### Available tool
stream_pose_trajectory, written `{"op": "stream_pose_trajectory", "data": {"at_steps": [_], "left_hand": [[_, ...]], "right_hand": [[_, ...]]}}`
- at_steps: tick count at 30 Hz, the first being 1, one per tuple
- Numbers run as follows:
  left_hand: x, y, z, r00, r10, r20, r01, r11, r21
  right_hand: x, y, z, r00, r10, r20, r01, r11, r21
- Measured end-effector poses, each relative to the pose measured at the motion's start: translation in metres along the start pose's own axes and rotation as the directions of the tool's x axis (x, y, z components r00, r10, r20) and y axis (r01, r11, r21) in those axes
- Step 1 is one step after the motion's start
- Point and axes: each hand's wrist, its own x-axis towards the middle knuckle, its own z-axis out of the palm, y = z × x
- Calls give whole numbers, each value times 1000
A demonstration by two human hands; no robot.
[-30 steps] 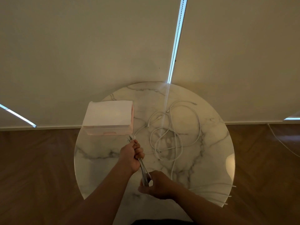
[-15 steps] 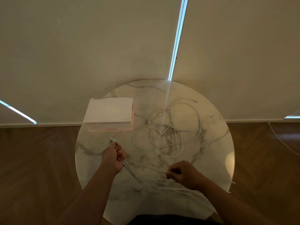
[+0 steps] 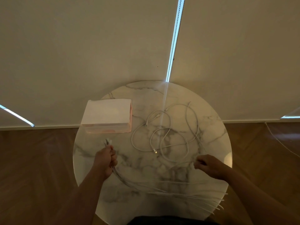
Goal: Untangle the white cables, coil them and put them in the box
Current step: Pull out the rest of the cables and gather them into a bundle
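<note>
Cable bundle (image 3: 128, 181) runs left-right along the near table (image 3: 178, 95) edge.
Left hand (image 3: 106, 161) grips it, plugs toward box (image 3: 107, 114); right hand's (image 3: 209, 166) grip unclear.

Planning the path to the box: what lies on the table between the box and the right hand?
A loose tangle of white cables lies there on the marble table, between the box and the right hand; the head view shows it.
</note>
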Motion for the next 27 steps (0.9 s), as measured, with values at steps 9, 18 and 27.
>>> {"op": "stream_pose_trajectory", "data": {"at_steps": [9, 18, 27], "left_hand": [[-40, -14, 73, 965, 89, 248, -162, 943, 291], [-41, -26, 80, 939, 64, 337, -180, 928, 326], [5, -8, 14, 994, 102, -31, -104, 993, -61]], "right_hand": [[26, -133, -9, 956, -286, -66, 289, 957, 42], [34, -136, -2, 964, -259, -64, 261, 965, 22], [25, -37, -16, 996, 24, -90, -23, 1000, 15]]}}
